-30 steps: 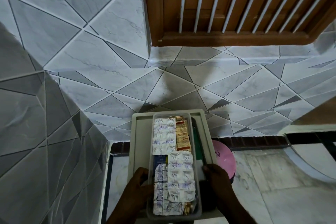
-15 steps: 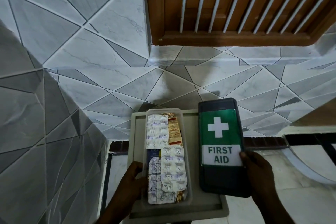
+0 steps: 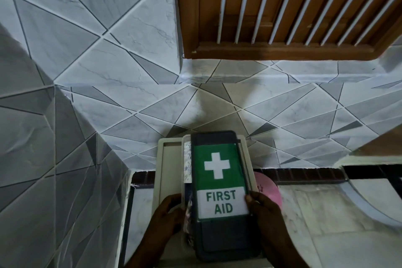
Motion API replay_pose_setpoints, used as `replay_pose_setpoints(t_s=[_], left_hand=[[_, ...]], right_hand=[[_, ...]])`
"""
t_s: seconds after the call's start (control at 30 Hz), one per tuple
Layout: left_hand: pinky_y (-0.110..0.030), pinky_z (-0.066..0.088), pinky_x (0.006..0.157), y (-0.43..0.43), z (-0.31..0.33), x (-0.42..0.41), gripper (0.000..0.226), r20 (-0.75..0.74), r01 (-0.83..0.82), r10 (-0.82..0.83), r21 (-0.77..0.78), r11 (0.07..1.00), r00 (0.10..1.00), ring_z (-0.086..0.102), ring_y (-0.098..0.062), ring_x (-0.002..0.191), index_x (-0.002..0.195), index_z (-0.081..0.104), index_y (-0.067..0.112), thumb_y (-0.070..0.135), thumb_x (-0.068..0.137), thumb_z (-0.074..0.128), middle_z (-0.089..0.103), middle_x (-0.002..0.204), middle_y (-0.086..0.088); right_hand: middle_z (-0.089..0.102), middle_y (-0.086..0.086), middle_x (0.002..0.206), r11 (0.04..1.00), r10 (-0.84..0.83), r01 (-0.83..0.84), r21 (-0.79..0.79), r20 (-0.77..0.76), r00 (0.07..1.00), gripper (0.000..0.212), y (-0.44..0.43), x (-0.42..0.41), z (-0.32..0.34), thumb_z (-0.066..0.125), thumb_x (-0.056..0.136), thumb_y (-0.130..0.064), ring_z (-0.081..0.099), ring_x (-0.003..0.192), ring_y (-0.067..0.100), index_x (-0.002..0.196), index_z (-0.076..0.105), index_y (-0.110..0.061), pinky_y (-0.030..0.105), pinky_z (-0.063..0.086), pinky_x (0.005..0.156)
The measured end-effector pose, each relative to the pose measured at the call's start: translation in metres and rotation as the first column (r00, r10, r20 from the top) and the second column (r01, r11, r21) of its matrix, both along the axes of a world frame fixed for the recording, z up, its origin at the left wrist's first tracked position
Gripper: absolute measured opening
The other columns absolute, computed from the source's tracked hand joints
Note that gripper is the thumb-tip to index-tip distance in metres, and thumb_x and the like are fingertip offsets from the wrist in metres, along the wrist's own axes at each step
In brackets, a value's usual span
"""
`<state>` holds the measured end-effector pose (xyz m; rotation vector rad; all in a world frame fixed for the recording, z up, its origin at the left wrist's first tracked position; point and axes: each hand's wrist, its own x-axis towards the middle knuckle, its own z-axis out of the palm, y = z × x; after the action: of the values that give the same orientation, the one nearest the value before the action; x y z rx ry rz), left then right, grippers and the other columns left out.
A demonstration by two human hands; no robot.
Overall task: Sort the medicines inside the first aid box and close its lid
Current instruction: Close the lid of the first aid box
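**Lid held over the first aid box, both hands at its near end**

One first aid box [image 3: 185, 183], one lid [image 3: 219, 191], one white tray [image 3: 167, 159] and two hands are in view. The lid is dark grey with a green panel bearing a white cross and a white band reading "FIRST AID". It lies lengthwise over the clear box, shifted a little to the right, so that a narrow strip of the box's left side stays uncovered. In that strip, blister packs [image 3: 187, 163] of medicine show as a thin silvery band; how many there are cannot be told, since the lid hides the rest.

The box sits on the white tray, whose bare floor shows to the left of the box and whose right rim peeks out beside the lid. The tray rests on a pale marble tabletop [image 3: 326, 213] set against a wall of grey and white tiles [image 3: 108, 72].

The left hand [image 3: 168, 211] comes up from the bottom edge, its fingers curled against the left wall of the box near the near end, touching it. The right hand [image 3: 264, 209] comes up on the other side, its grip closed on the lid's right edge, thumb tip lying on the white band just beside the word "FIRST". Both wrists angle inward toward the box.

One pink round object [image 3: 269, 189] lies behind the right hand, partly hidden by the tray. A brown wooden window frame [image 3: 282, 50] with white bars fills the upper right.
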<state>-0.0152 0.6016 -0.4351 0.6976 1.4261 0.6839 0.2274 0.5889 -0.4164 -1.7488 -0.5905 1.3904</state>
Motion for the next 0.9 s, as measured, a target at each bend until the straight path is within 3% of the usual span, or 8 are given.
replay_pose_setpoints(t_s=[0.07, 0.17, 0.27, 0.4, 0.53, 0.6, 0.73, 0.9], left_hand=[[-0.041, 0.053, 0.091, 0.0, 0.004, -0.001, 0.023, -0.001, -0.038, 0.038, 0.03, 0.999, 0.999, 0.061, -0.022, 0.11, 0.117, 0.062, 0.029, 0.024, 0.096, 0.054, 0.064, 0.122, -0.001], [-0.033, 0.053, 0.082, -0.001, 0.008, 0.002, 0.021, 0.001, -0.05, 0.05, 0.045, 0.998, 0.999, 0.061, -0.02, 0.107, 0.116, 0.06, 0.028, 0.023, 0.098, 0.051, 0.064, 0.118, -0.001], [-0.041, 0.052, 0.095, -0.003, 0.005, 0.002, 0.032, -0.005, -0.035, 0.035, 0.059, 0.998, 0.999, 0.059, -0.022, 0.114, 0.128, 0.057, 0.027, 0.024, 0.096, 0.055, 0.062, 0.128, -0.001], [-0.03, 0.053, 0.082, -0.004, 0.007, 0.003, 0.033, 0.039, -0.041, 0.039, 0.056, 0.998, 0.998, 0.061, -0.015, 0.105, 0.121, 0.056, 0.037, 0.018, 0.095, 0.057, 0.064, 0.117, 0.006], [-0.033, 0.053, 0.079, -0.011, 0.001, -0.004, 0.047, 0.066, -0.047, 0.046, 0.014, 0.999, 0.997, 0.06, -0.023, 0.11, 0.131, 0.052, 0.035, 0.011, 0.092, 0.06, 0.062, 0.123, -0.001], [-0.032, 0.054, 0.075, -0.014, -0.001, -0.007, 0.045, 0.081, -0.053, 0.053, 0.0, 0.999, 0.995, 0.062, -0.023, 0.107, 0.126, 0.056, 0.036, 0.008, 0.091, 0.061, 0.064, 0.118, -0.003], [-0.028, 0.055, 0.069, -0.017, -0.002, -0.011, 0.044, 0.112, -0.058, 0.059, -0.014, 0.998, 0.992, 0.065, -0.023, 0.102, 0.123, 0.06, 0.034, 0.004, 0.09, 0.062, 0.066, 0.113, -0.004], [-0.048, 0.057, 0.088, -0.017, -0.011, -0.02, 0.052, 0.145, -0.018, 0.02, -0.016, 1.0, 0.989, 0.067, -0.031, 0.107, 0.131, 0.058, 0.026, -0.003, 0.088, 0.061, 0.069, 0.114, -0.013]], right_hand=[[0.076, 0.008, 0.1, 1.0, 0.02, -0.02, -0.008, 0.001, 1.0, 0.017, -0.003, -0.012, -0.008, 0.051, 0.098, -0.016, 0.072, 0.093, 0.025, 0.109, 0.064, -0.013, 0.04, 0.059, 0.076], [0.073, 0.001, 0.101, 1.0, 0.011, -0.012, 0.017, 0.09, 0.996, 0.012, -0.001, -0.022, -0.011, 0.051, 0.098, -0.02, 0.069, 0.092, 0.018, 0.108, 0.06, -0.019, 0.028, 0.054, 0.069], [0.071, -0.004, 0.1, 0.999, -0.012, 0.005, 0.045, 0.163, 0.987, 0.011, 0.001, -0.027, -0.015, 0.055, 0.097, -0.021, 0.066, 0.093, 0.015, 0.105, 0.062, -0.021, 0.035, 0.056, 0.077], [0.07, -0.003, 0.102, 0.998, -0.007, -0.006, 0.06, 0.219, 0.976, 0.015, 0.001, -0.033, -0.021, 0.054, 0.097, -0.021, 0.066, 0.095, 0.015, 0.109, 0.063, -0.021, 0.042, 0.056, 0.086], [0.071, -0.004, 0.102, 0.995, -0.025, 0.002, 0.097, 0.239, 0.971, 0.015, -0.001, -0.033, -0.026, 0.056, 0.096, -0.02, 0.067, 0.094, 0.015, 0.107, 0.066, -0.024, 0.042, 0.057, 0.086], [0.072, -0.004, 0.102, 0.992, -0.038, 0.006, 0.125, 0.252, 0.967, 0.015, -0.003, -0.033, -0.028, 0.057, 0.096, -0.019, 0.067, 0.096, 0.015, 0.103, 0.067, -0.027, 0.04, 0.056, 0.086], [0.073, -0.002, 0.102, 0.987, -0.057, 0.025, 0.156, 0.198, 0.979, 0.018, -0.007, -0.034, -0.028, 0.056, 0.096, -0.018, 0.068, 0.095, 0.014, 0.112, 0.065, -0.018, 0.026, 0.055, 0.074], [0.072, -0.004, 0.1, 0.984, -0.062, 0.031, 0.174, 0.174, 0.983, 0.016, -0.003, -0.035, -0.028, 0.055, 0.096, -0.015, 0.067, 0.093, 0.01, 0.107, 0.065, -0.021, 0.025, 0.054, 0.073]])
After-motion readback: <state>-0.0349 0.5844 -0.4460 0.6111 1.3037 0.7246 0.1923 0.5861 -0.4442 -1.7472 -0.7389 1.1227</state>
